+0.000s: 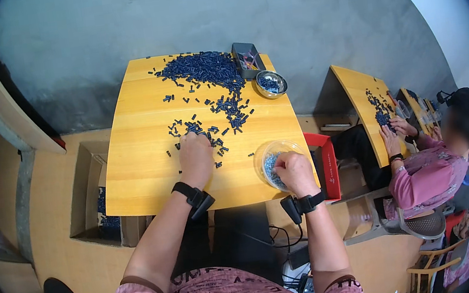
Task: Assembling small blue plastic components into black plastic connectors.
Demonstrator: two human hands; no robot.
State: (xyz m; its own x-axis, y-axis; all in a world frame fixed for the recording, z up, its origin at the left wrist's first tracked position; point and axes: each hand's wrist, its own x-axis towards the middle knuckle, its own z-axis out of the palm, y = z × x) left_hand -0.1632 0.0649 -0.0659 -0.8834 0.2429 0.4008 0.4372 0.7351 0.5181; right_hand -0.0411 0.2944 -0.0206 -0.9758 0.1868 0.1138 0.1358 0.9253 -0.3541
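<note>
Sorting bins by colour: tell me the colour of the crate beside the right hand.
Red crate, seen best in the head view.

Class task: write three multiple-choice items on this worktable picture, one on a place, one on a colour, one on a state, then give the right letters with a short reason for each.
1. Where is the right hand?
A. over the clear bowl at the table's near right edge
B. in the metal bowl
C. on the cardboard box

2. What colour are the small pieces heaped on the table?
A. red
B. dark blue
C. white

3. How does the left hand lie?
A. raised off the table
B. palm down on the table, fingers among the loose pieces
C. holding the grey tray

Answers:
1 A: the hand covers the clear bowl's right side, while the metal bowl stands untouched at the far edge.
2 B: the heap and the scattered bits are all dark blue.
3 B: its back faces up, with the fingertips at the scattered pieces.
</note>
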